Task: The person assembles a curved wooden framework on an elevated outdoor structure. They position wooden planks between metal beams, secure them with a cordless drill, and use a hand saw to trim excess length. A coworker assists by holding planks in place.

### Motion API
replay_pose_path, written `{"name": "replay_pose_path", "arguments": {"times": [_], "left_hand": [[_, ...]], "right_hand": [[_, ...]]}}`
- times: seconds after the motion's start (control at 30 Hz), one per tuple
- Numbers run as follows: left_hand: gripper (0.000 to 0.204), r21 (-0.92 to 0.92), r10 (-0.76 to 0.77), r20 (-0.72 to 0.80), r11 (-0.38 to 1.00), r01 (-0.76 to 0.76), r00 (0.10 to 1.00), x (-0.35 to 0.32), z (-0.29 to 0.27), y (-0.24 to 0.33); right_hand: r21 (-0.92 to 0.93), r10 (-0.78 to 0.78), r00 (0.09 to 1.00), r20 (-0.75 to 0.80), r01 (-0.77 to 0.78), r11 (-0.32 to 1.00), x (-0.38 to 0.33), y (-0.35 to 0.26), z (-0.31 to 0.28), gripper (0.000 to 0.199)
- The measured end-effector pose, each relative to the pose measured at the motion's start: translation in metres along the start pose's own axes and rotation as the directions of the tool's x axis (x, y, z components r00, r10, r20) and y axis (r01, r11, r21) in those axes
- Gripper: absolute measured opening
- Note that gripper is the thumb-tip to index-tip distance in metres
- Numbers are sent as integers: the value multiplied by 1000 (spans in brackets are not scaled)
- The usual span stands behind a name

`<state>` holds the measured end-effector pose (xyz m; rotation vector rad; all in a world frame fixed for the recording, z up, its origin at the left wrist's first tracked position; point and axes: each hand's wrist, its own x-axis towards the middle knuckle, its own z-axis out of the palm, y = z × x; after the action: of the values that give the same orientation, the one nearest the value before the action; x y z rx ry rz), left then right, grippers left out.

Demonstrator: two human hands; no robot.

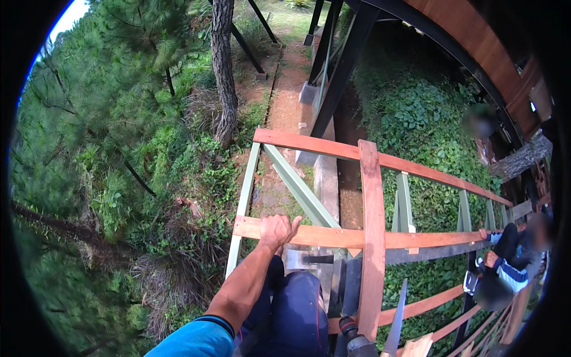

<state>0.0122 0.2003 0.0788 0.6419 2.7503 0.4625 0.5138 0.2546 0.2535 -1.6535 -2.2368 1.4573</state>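
Note:
My left hand [277, 231] is closed over a reddish-brown wooden plank [324, 236] that runs left to right in front of my knees. The arm has a blue sleeve. A second wooden plank [373, 256] crosses over it lengthwise, to the right of the hand. At the lower edge, a power drill [354, 336] shows its dark body and red-marked chuck beside the crossing plank. Right of it a saw blade [397, 315] points upward, its handle hidden. My right hand is out of view, so whether it holds the drill does not show.
Pale green metal braces [303, 189] join the planks to an upper wooden rail [306, 143]. Below lie a brick-coloured path [288, 89] and dense plants. A tree trunk [223, 71] rises ahead. At right, another person [505, 268] sits by the frame, a hand on the plank.

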Motion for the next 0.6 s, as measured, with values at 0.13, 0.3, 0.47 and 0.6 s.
{"name": "replay_pose_path", "arguments": {"times": [0.13,0.3,0.47,0.6], "left_hand": [[78,20,-87,90,996,85,992,9,-3,3],[85,110,-68,142,993,52,988,8,-3,5],[87,113,108,-45,988,-102,993,0,10,3],[75,23,274,22,961,-274,962,0,16,-18]], "right_hand": [[-93,71,989,127,-60,994,37,-24,4,39],[-110,-160,964,212,186,976,52,-26,5,49],[-96,-419,903,97,428,899,9,7,-23,78],[-170,-243,954,-178,214,962,-39,42,-41,86]]}}
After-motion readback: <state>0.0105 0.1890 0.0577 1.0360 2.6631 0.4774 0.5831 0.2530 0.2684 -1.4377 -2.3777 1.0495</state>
